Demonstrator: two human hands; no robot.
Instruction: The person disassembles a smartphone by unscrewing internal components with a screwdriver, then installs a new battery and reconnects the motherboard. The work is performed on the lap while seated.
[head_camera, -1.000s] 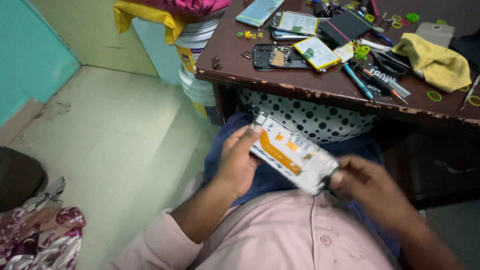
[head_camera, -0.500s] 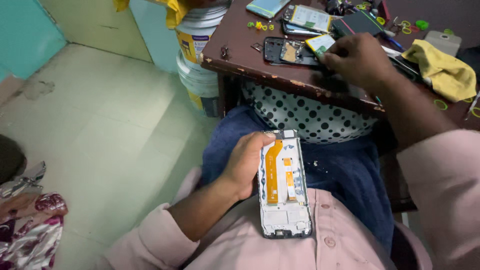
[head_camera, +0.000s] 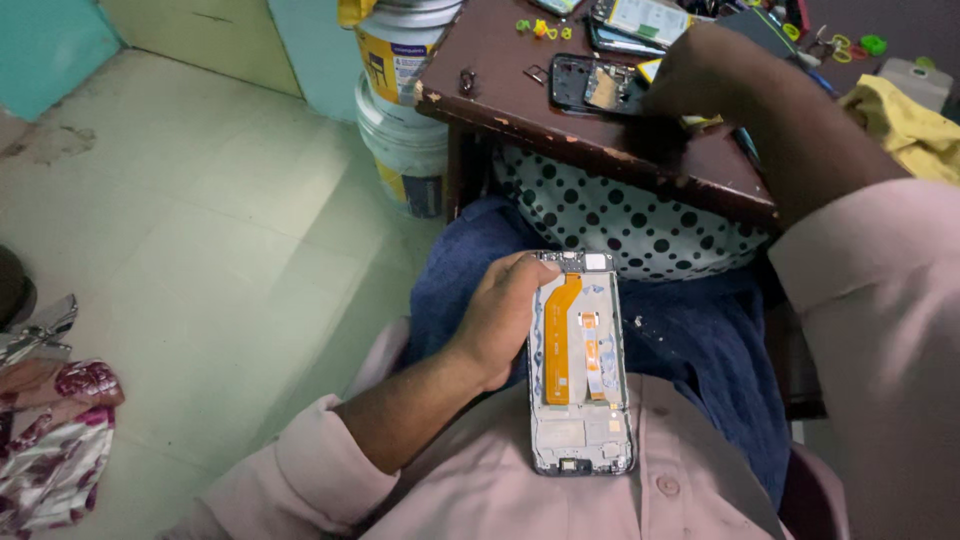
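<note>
While my left hand (head_camera: 497, 325) is wrapped around the left edge of the opened phone frame (head_camera: 580, 365), thumb laid along its upper side and fingers hidden underneath, the frame rests face down against my shirt and lap, its inside turned up to me. An orange flex cable (head_camera: 562, 340) runs down the middle of it, just right of my thumb, with a thinner pale strip beside that.

My right hand (head_camera: 690, 85) is stretched out ahead over the dark wooden table (head_camera: 560, 135), knuckles up, fingers curled down among the parts there. I cannot tell whether it has closed on anything; the fingertips are hidden in shadow. Just to its left lies a black phone back frame (head_camera: 590, 88), and beyond it another opened phone (head_camera: 640, 18). A yellow cloth (head_camera: 905, 120) sits off to the right of my forearm. Below the table edge, left of the reach, stand stacked paint buckets (head_camera: 405, 100).

By my judgement, I am at the fetching step: one hand steadies the frame while the other picks up a tool or part. Next calls for bringing that hand back over the frame without tilting it, and keeping clear of the delicate orange cable.
</note>
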